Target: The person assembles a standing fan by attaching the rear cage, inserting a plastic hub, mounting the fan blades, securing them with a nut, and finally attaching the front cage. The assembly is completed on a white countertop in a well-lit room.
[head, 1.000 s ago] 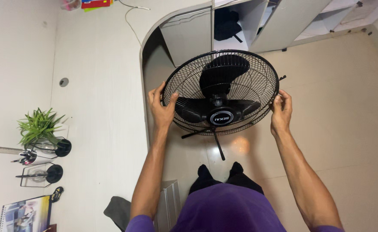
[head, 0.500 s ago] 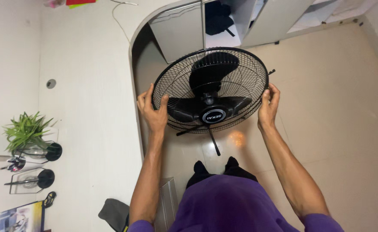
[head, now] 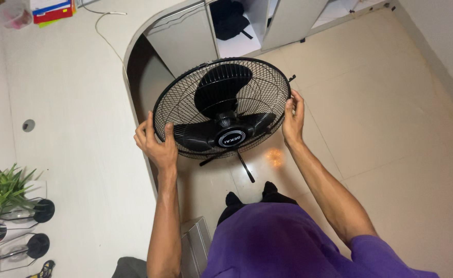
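Your left hand [head: 157, 144] grips the black fan [head: 222, 107] guard at nine o'clock, your right hand [head: 293, 119] at three. It has shifted left since a second ago, above the tiled floor [head: 391, 134], just beside the white counter [head: 77, 128].

We stand with both arms stretched out ahead and down, bare from the short purple sleeves to the fingers. Our left hand [head: 156, 143] sits on the left, its grip closed on the rim of the fan [head: 221, 108]: thumb hooked over the front, fingers curled behind. Our right hand [head: 293, 117] is on the right, a little farther off, its grip closed on the opposite rim with fingers bent round the edge. The left forearm runs almost straight up from near, the right slants in from the near right. Both wrists are roughly straight.
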